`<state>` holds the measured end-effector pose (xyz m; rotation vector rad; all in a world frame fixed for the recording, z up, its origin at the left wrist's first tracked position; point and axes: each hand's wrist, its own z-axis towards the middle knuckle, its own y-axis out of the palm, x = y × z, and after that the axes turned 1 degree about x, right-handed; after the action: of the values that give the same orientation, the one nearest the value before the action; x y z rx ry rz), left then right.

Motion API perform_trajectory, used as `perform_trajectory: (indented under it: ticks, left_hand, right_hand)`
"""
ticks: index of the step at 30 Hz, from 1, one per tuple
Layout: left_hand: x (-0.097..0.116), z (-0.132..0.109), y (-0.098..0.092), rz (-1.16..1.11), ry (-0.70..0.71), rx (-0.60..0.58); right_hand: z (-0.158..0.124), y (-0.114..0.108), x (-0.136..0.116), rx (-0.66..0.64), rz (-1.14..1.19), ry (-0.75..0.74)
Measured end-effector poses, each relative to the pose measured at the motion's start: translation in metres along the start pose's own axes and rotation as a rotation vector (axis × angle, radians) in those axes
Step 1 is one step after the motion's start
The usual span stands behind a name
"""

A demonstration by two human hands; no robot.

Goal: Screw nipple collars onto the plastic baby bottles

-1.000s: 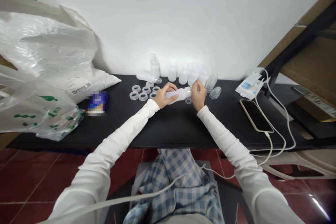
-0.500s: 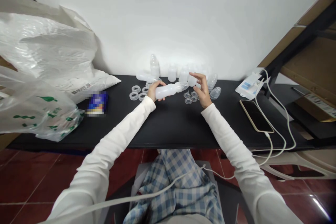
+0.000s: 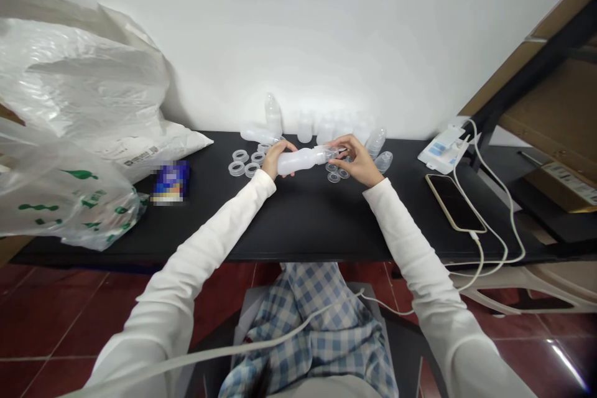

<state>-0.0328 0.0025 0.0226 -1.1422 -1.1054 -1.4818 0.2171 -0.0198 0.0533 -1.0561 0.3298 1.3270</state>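
Though translucent, bottle [image 3: 297, 161] of indistinct contents

The right hand [image 3: 357, 161] is partly hiding the three-o'clock end of the bottle [image 3: 297, 162]; toward nine o'clock, pixelation is obscuring the blue packet [image 3: 171, 183], the view's edge cropping the green-printed bag [image 3: 56, 183].

Wall [image 3: 326, 31] bright; floor [image 3: 536, 354] glare; edges stretched.

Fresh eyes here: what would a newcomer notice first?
Probably the bulky white bag at the left. Next, the pale bottle at centre, its body in the left hand, the right hand at its clear tip. The phone lies at right, a white cable plugged in.
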Motion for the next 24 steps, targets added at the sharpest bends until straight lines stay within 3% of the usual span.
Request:
perform_trajectory:
  ticks: [3,6,11,14,17,24]
  left_hand:
    - [0.002,0.004,-0.005,-0.047,-0.12,-0.062]
    - [0.005,0.008,-0.013,-0.1,-0.191,-0.064]
    - [0.0,0.013,-0.013,-0.06,0.018,0.128]
    - [-0.011,0.011,0.0,0.133,0.181,0.157]
    - [-0.025,0.009,0.02,0.352,0.252,0.236]
    - [-0.05,0.03,0.069,0.365,0.255,0.297]
  right_hand:
    - [-0.001,-0.006,0.003,0.027,-0.243,-0.134]
    - [-0.003,-0.014,0.007,0.185,-0.519,-0.183]
    - [-0.006,-0.019,0.015,0.538,-0.653,-0.137]
    - [-0.006,-0.015,0.02,0.625,-0.642,-0.113]
    - [-0.008,-0.008,0.026,0.653,-0.652,-0.069]
    - [-0.011,-0.003,0.031,0.751,-0.626,0.015]
